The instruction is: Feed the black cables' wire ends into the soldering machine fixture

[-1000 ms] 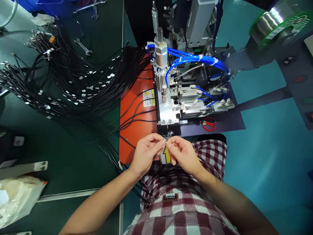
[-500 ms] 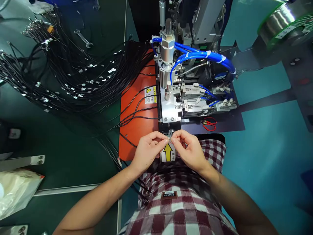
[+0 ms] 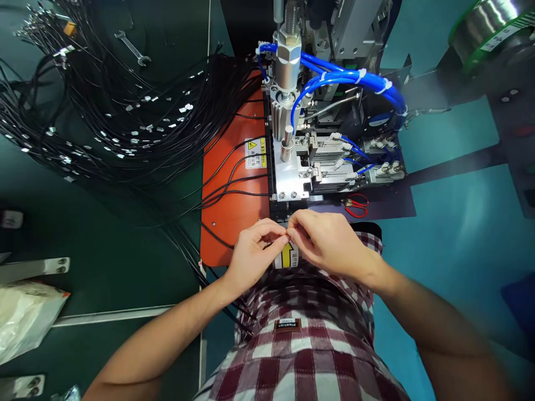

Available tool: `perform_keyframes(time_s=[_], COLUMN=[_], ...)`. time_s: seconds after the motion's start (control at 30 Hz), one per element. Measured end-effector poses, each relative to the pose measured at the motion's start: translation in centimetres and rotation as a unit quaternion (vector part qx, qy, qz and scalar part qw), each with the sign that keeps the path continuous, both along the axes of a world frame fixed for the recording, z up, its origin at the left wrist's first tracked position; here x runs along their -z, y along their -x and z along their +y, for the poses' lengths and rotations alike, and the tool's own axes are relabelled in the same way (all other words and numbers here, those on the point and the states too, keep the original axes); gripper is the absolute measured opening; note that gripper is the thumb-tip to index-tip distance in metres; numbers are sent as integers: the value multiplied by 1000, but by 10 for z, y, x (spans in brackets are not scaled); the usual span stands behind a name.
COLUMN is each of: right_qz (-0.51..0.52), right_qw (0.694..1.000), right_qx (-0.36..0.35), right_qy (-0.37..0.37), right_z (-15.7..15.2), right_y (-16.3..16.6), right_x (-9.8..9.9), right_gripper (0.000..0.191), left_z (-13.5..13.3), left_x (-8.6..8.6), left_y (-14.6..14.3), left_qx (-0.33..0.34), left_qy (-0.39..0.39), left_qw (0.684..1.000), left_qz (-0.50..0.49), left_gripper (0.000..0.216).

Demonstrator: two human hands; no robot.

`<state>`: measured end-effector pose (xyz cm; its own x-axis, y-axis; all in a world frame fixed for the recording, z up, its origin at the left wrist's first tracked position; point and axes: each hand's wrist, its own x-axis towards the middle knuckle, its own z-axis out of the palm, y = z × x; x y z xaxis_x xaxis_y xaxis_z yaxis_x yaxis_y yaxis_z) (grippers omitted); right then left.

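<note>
My left hand (image 3: 254, 253) and my right hand (image 3: 330, 240) meet fingertip to fingertip just in front of the small press machine (image 3: 292, 167). Both are closed in a pinch on something tiny between them, too small to make out. They hover over a yellow arrow label (image 3: 287, 257) at the machine's front edge. Thin black wires (image 3: 225, 195) run across the orange plate (image 3: 228, 217) towards the machine, and one passes close to my left hand.
A big heap of black wires with metal terminals (image 3: 108, 117) covers the dark green bench at left. A wrench (image 3: 132, 49) lies at the back. Red-handled snips (image 3: 356, 205) lie right of the machine. Blue air hoses (image 3: 346, 81) loop above; a wire spool (image 3: 489, 28) stands far right.
Both hands have moved a little forward, closer to the machine's front, still pinched together. The camera has tilted, so the whole scene sits higher in the picture.
</note>
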<state>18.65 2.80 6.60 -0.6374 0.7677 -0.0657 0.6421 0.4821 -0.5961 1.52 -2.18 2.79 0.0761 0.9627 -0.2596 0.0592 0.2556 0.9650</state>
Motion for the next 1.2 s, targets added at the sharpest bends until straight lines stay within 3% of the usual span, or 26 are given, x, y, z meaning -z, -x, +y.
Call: perform_keyframes(time_s=[0.07,0.17,0.3,0.57,0.8,1.07,1.2], right_qz=[68,177,239,256,312,308,319], right_qw=[993,959,923,924,879,898,885], right_qx=[52,140,177,171,221,222,233], right_qy=[78,173,245,226,284,222,246], right_z=[1,-3,-11,-18,-29,-34,-34], right_y=[-3,-7,-4,5,3,9,7], right_x=[5,18,31,35,44,49,51], right_gripper=[15,18,20,17,18,14,16], left_z=[1,2,2,3,2,2,0], left_x=[-1,-1,-3,-6,-6,-7,-6], left_y=[0,1,1,0,-2,-3,-1], left_qx=[-8,-12,-12,-13,-39,-33,-33], left_qy=[14,34,34,19,66,60,91], left_qw=[1000,999,999,1000,997,997,994], left_qz=[-10,-17,-19,-21,-31,-21,-41], left_gripper=[9,11,11,11,18,19,19])
